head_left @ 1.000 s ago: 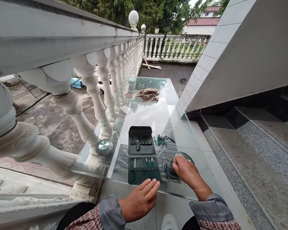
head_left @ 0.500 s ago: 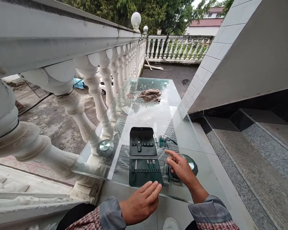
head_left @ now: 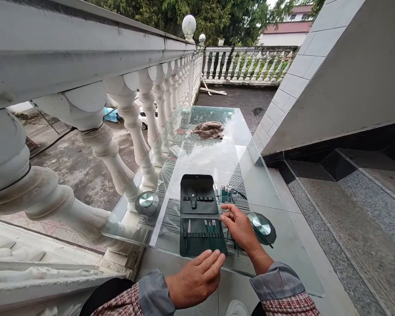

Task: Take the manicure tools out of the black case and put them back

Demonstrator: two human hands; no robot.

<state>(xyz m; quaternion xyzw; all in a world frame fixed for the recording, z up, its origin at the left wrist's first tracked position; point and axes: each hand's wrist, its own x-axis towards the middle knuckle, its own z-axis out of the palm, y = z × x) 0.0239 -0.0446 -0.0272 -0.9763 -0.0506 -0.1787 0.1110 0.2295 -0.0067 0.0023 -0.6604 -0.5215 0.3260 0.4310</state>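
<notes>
A dark green manicure case (head_left: 197, 210) lies unfolded on the glass table, with several slim metal-tipped tools (head_left: 210, 225) in the loops of its lower half. My left hand (head_left: 199, 274) is at the case's front right corner, fingers pressed together over its edge and thumb hidden. At the case's right side, my right hand (head_left: 238, 226) has its thumb and index finger drawn together in a pinch. What sits between them, if anything, is too small to make out. Beyond this hand are green nail clippers (head_left: 226, 194) and dark-handled pliers-like tools (head_left: 237, 192).
The glass tabletop (head_left: 266, 193) rests on faceted supports with round metal discs (head_left: 147, 199). Thin dark tools (head_left: 263, 237) lie over the right disc. A brown cloth (head_left: 208, 130) is crumpled farther back. White balusters (head_left: 131, 127) line the left, and stone steps (head_left: 358, 197) rise on the right.
My right hand has moved left to the case's right edge, and its fingers have drawn closer together. My left hand stays at the case's front corner. The view has shifted slightly.
</notes>
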